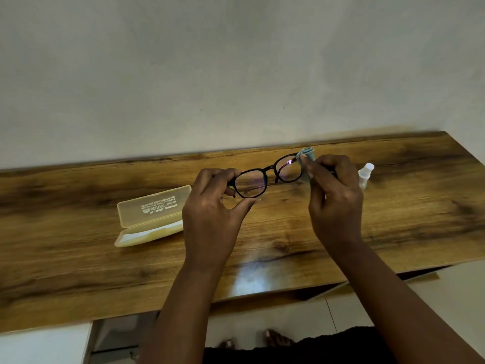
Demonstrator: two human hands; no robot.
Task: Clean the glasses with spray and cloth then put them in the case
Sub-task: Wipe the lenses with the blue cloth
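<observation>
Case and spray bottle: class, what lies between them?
In the head view, the glasses, held above the table by both hands, left hand and right hand with the cloth.

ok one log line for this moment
step: wiping lens | left hand: holds glasses | right hand: cloth on lens | case: open | spray: on table

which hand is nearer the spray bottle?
Right. The right hand is just beside the spray bottle; the left hand is farther away, across the glasses.
</observation>
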